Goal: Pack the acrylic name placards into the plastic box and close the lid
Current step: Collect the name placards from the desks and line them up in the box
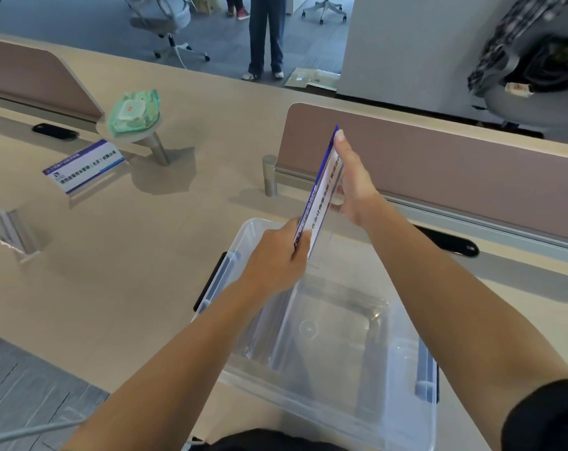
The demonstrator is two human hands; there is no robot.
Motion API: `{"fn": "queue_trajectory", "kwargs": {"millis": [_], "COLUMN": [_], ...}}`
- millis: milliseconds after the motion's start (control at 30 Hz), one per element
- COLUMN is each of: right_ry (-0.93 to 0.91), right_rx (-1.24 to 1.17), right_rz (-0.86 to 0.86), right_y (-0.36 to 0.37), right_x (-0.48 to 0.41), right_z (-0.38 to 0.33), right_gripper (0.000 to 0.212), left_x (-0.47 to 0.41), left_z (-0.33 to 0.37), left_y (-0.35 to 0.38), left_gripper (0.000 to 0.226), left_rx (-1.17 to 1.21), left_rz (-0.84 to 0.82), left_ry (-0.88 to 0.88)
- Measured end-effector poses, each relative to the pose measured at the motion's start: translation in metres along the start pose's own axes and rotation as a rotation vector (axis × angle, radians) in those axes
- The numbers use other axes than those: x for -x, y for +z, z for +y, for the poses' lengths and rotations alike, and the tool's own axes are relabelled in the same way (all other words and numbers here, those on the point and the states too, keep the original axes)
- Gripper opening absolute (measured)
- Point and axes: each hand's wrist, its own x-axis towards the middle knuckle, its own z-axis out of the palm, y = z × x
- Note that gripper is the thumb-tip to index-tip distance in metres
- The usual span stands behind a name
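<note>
Closest to the camera sits the clear plastic box (pixel 312 415) on the pale desk (pixel 129 271), lid off, with a left latch (pixel 211 281) and a right latch (pixel 424 369) on its side walls. Both bare forearms reach out over the box. Above the box's far left corner, the left hand (pixel 276 258) is clamped on the near end of a placard (pixel 321 196), fingers curled round it, a solid grip. That placard is up in the air, not in the box. It is tilted steeply and turned almost edge-on, its blue border and white printed card showing, its far corner pointing up and away. Just past the box's far rim, the right hand (pixel 354 187) has it too: fingers laid straight along the far face, thumb in on the lower clear part, so the placard is pinched between them. Left of the box and further back, a second placard (pixel 84 166) stands on the desk, and a clear stand (pixel 9 229) sits further left again. Beyond the box runs a brown divider panel (pixel 439 157), with a black oval cover (pixel 448 244) at its foot. Far to the left behind the box, a green pack of wipes (pixel 133 112) rests on a small round shelf. Way beyond the box are a person's legs (pixel 266 34) and office chairs (pixel 165 17).
</note>
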Motion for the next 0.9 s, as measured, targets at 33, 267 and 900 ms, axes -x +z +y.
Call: {"fn": "queue_trajectory", "kwargs": {"millis": [33,267,900], "right_ry": [0.015,0.05,0.147], "right_rx": [-0.005,-0.053,-0.144], "right_rz": [0.017,0.048,-0.096], "right_y": [-0.001,-0.014,-0.019], "right_x": [-0.001,-0.002,0.005], "right_z": [0.0,-0.005,-0.008], "right_gripper": [0.083,0.056,0.057], "left_x": [-0.001,0.008,0.003], "left_z": [0.0,0.015,0.024], "left_y": [0.002,0.008,0.011], "left_gripper": [0.023,0.038,0.06], "left_rx": [0.011,0.408,0.708], "left_rz": [-0.011,-0.214,-0.049], "left_ry": [0.01,-0.023,-0.262]}}
